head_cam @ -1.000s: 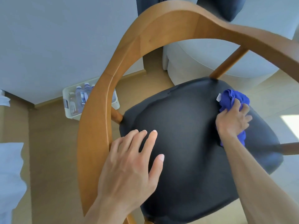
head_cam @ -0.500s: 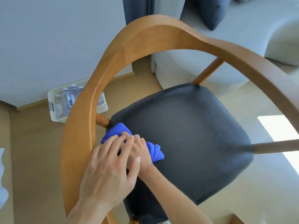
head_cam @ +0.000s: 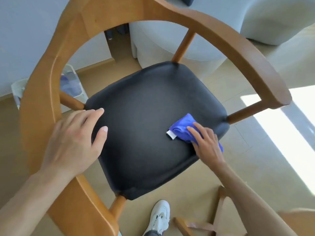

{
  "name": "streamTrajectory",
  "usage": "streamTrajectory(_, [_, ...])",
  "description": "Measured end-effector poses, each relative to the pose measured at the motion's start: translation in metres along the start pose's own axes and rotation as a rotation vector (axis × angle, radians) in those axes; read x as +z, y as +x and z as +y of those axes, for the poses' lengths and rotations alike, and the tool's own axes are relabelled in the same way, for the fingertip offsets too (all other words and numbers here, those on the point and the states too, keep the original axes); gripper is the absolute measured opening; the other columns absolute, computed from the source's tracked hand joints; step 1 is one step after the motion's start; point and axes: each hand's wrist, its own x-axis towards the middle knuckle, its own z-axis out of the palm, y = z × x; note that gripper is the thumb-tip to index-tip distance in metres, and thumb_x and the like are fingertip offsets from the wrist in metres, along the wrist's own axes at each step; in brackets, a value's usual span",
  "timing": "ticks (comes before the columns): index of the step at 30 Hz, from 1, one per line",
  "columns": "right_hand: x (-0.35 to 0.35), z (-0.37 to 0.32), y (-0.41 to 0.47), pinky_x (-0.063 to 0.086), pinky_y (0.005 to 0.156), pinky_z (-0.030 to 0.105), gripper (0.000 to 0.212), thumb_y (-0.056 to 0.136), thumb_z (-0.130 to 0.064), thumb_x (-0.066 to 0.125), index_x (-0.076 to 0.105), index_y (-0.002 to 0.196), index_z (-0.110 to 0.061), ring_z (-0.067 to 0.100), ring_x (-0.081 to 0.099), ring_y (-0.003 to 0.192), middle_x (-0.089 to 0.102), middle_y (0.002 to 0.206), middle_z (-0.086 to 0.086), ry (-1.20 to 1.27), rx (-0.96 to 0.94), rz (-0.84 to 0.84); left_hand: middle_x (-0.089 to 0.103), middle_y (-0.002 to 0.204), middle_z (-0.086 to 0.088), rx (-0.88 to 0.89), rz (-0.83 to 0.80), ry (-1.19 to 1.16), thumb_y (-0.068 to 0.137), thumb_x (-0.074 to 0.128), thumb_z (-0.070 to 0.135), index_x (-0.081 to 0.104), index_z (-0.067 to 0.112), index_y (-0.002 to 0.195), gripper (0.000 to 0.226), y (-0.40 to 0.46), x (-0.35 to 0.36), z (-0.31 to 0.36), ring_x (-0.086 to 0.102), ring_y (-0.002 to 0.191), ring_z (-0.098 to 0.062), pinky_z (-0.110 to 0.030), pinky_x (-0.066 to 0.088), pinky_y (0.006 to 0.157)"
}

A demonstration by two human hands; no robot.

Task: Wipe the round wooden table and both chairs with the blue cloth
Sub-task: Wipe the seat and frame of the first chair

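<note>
A wooden chair with a curved backrest [head_cam: 71, 48] and a dark padded seat [head_cam: 146, 120] fills the view from above. The blue cloth [head_cam: 183, 129], bunched with a white tag showing, lies on the right side of the seat. My right hand [head_cam: 207, 143] presses down on it with fairly straight fingers. My left hand [head_cam: 75, 142] rests flat over the left arm of the chair, fingertips reaching onto the seat's left edge. The round table shows only as a wooden edge and base [head_cam: 221, 218] at the bottom right.
A white bin of water bottles [head_cam: 71, 86] stands on the floor behind the chair's left side. A light grey sofa [head_cam: 170, 40] sits beyond the chair. My white shoe [head_cam: 160, 217] is on the floor below the seat's front. Sunlight falls on the floor at right.
My right hand has swept the blue cloth from the seat's back left corner across to the right side. My left hand has stayed near the left arm of the chair.
</note>
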Motion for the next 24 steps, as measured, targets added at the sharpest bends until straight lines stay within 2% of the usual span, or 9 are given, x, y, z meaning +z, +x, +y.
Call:
streamTrajectory(3, [0.002, 0.020, -0.011, 0.041, 0.096, 0.049, 0.048, 0.092, -0.011, 0.059, 0.046, 0.137, -0.012, 0.037, 0.044, 0.118, 0.041, 0.144, 0.009, 0.103, 0.406, 0.098, 0.058, 0.128, -0.006, 0.022, 0.007, -0.052, 0.090, 0.037, 0.040, 0.051, 0.016, 0.133, 0.051, -0.005, 0.000, 0.000, 0.047, 0.121, -0.027, -0.045, 0.037, 0.100])
streamTrajectory(5, [0.010, 0.009, -0.018, 0.034, 0.103, 0.043, 0.048, 0.095, -0.017, 0.052, 0.037, 0.141, -0.019, 0.030, 0.035, 0.127, 0.032, 0.148, 0.003, 0.206, 0.693, 0.184, 0.057, 0.130, -0.004, 0.045, 0.007, -0.054, 0.091, 0.035, 0.041, 0.050, 0.017, 0.134, 0.051, -0.012, 0.001, 0.001, 0.047, 0.123, -0.025, -0.045, 0.037, 0.100])
streamTrajectory(7, [0.018, -0.022, -0.028, 0.028, 0.107, 0.036, 0.049, 0.094, -0.014, 0.051, 0.038, 0.141, -0.017, 0.029, 0.033, 0.129, 0.032, 0.148, 0.005, 0.260, 0.837, 0.266, 0.057, 0.130, -0.004, 0.063, 0.016, -0.034, 0.092, 0.036, 0.040, 0.051, 0.016, 0.133, 0.050, -0.019, 0.004, 0.003, 0.048, 0.124, -0.024, -0.044, 0.037, 0.100])
streamTrajectory(10, [0.032, -0.093, -0.052, 0.023, 0.107, 0.030, 0.047, 0.092, -0.008, 0.054, 0.043, 0.137, -0.011, 0.031, 0.035, 0.127, 0.034, 0.145, 0.012, 0.300, 0.832, 0.277, 0.059, 0.128, -0.004, 0.054, 0.046, -0.051, 0.092, 0.037, 0.039, 0.052, 0.015, 0.132, 0.049, -0.019, 0.004, 0.004, 0.049, 0.123, -0.024, -0.043, 0.037, 0.100])
streamTrajectory(12, [0.040, -0.138, -0.068, 0.026, 0.105, 0.035, 0.044, 0.089, -0.003, 0.057, 0.049, 0.132, -0.009, 0.033, 0.038, 0.122, 0.038, 0.142, 0.015, 0.297, 0.793, 0.278, 0.059, 0.128, -0.004, 0.054, 0.049, -0.055, 0.092, 0.036, 0.040, 0.052, 0.016, 0.133, 0.050, -0.018, 0.006, 0.004, 0.049, 0.123, -0.023, -0.043, 0.037, 0.100])
streamTrajectory(15, [0.052, -0.192, -0.084, 0.035, 0.094, 0.044, 0.044, 0.079, 0.007, 0.063, 0.062, 0.119, -0.012, 0.033, 0.043, 0.111, 0.046, 0.136, 0.013, 0.221, 0.633, 0.217, 0.058, 0.129, -0.005, 0.067, 0.054, -0.047, 0.093, 0.036, 0.041, 0.050, 0.016, 0.134, 0.050, -0.019, 0.009, 0.002, 0.048, 0.124, -0.023, -0.043, 0.039, 0.099])
streamTrajectory(18, [0.050, -0.213, -0.088, 0.038, 0.090, 0.046, 0.048, 0.074, 0.010, 0.063, 0.066, 0.113, -0.017, 0.031, 0.042, 0.109, 0.040, 0.135, 0.002, 0.180, 0.570, 0.134, 0.058, 0.128, -0.004, 0.079, 0.061, -0.031, 0.093, 0.036, 0.040, 0.050, 0.016, 0.135, 0.050, -0.019, 0.009, 0.002, 0.048, 0.123, -0.023, -0.041, 0.039, 0.097])
streamTrajectory(22, [0.039, -0.218, -0.094, 0.045, 0.088, 0.050, 0.046, 0.074, 0.013, 0.064, 0.067, 0.112, -0.013, 0.035, 0.048, 0.104, 0.049, 0.132, 0.010, 0.236, 0.544, 0.145, 0.059, 0.127, -0.005, 0.095, 0.064, -0.023, 0.094, 0.036, 0.038, 0.050, 0.015, 0.135, 0.049, -0.019, 0.010, 0.003, 0.048, 0.122, -0.023, -0.042, 0.039, 0.096])
streamTrajectory(24, [0.043, -0.242, -0.105, 0.046, 0.090, 0.047, 0.047, 0.074, 0.011, 0.066, 0.065, 0.115, -0.013, 0.033, 0.048, 0.105, 0.044, 0.134, 0.009, 0.313, 0.468, 0.120, 0.060, 0.126, -0.006, 0.106, 0.078, -0.013, 0.095, 0.039, 0.036, 0.050, 0.014, 0.134, 0.046, -0.020, 0.010, 0.002, 0.048, 0.121, -0.024, -0.043, 0.038, 0.095])
